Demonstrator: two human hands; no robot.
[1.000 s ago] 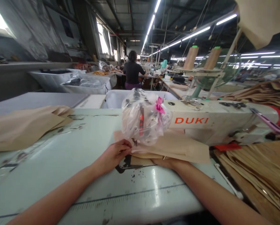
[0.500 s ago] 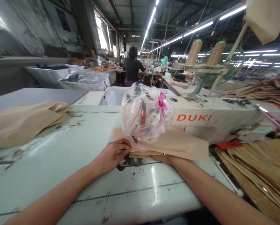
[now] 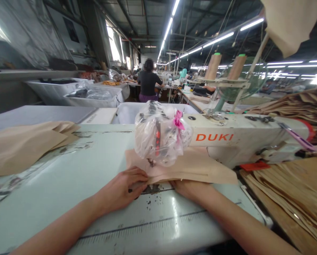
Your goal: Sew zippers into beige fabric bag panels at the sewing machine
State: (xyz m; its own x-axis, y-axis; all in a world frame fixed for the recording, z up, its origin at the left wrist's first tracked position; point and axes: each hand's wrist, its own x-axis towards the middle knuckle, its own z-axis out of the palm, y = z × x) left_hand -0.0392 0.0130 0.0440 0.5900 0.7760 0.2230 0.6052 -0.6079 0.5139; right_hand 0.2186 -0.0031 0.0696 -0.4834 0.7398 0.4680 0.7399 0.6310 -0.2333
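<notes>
Tan panel lies long, left to right, under the machine head!
I've got the left hand at its near left edge, closer to the presser foot than the right hand, tucked under the near edge. Right fingers are hidden, grip unknown; whether the left pinches or just presses, I can't tell. Plastic wrap keeps the needle from me.

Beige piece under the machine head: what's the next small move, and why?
Probably ease the beige piece slightly forward: it lies beneath the plastic-wrapped machine head, the left-hand grip is at its near edge, and the right-hand grip is partly hidden under it.
</notes>
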